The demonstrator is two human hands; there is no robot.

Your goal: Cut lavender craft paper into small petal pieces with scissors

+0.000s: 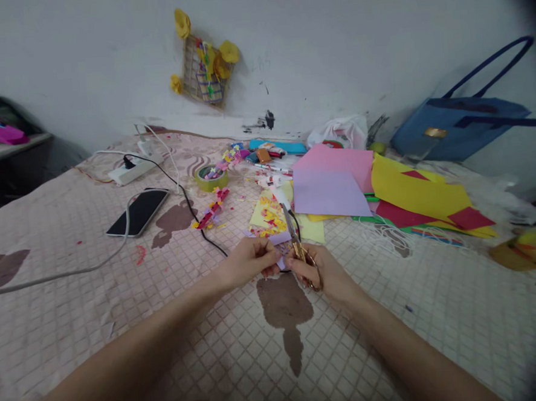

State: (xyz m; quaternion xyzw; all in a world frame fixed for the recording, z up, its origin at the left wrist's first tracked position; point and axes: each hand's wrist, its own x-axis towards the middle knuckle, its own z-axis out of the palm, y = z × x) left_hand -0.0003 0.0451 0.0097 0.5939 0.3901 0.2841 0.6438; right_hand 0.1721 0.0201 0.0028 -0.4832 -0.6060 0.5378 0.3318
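My right hand [310, 264] is closed around a pair of scissors [298, 247] with gold handles, their blades pointing away from me. Close beside it, my left hand [253, 259] pinches a small piece of lilac paper [281, 262], which also lies near the right fingertips. Just beyond both hands, small yellow, red and pink paper bits [271, 215] are heaped on a pale yellow sheet [314, 230]. A white glue gun [279, 191] rests behind the heap. To the left lies a red strip decorated with small paper pieces [213, 208].
Coloured paper sheets [331, 190] and white string [388, 238] lie at right, before a blue bag [458, 128]. A tape roll [211, 178], a phone [139, 212] and a power strip [134, 168] sit at left. A black cable [191, 208] runs toward my hands.
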